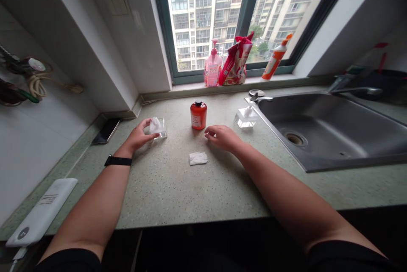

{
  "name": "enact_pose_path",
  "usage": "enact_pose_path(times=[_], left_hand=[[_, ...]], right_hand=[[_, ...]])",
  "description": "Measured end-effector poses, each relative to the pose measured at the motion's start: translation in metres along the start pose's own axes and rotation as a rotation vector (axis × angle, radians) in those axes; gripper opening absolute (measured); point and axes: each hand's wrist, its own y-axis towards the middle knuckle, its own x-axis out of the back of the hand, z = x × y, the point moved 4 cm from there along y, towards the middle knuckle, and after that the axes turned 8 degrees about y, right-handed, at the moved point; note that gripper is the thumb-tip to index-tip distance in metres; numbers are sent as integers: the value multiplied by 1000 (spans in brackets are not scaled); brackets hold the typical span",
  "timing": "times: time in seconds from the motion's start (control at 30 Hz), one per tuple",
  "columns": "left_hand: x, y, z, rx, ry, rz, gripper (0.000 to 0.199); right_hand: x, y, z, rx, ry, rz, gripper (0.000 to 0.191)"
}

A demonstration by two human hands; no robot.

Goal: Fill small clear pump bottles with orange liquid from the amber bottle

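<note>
Speckled green stone bench under a tall window, and the action is right at its middle! Left hand, black watch strap at the wrist, is closed on a clear square block with a white tuft inside: thumb along the near side, fingers round the far corner. Right hand is loosely curled, fingers slightly apart, with nothing visible in its grip. It sits just right of a red-orange bottle with a black cap and behind a folded white tissue.

Over to the right, a second clear block with a white tuft stands just beside the rim of a stainless steel sink, a curved faucet beyond it. Wide open bench separates the tissue from the front edge, and there's a good gap between the two hands. Along the left edge, a dark phone lies near the wall, and a white power bank hugs the near corner. Up on the windowsill: a pink pump bottle, a red-and-white bag and an orange squeeze bottle.
</note>
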Motion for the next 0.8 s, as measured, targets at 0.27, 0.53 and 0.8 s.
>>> enact_pose_path(times=[0.27, 0.53, 0.8], left_hand=[[-2, -11, -59, -78, -13, 41, 72], [-33, -48, -139, -311, 136, -34, 64], [-54, -62, -153, -434, 292, -109, 71]], right_hand=[[1, -6, 29, 149, 273, -109, 16], [8, -21, 70, 281, 377, -325, 47], [8, -24, 81, 186, 225, -379, 17]])
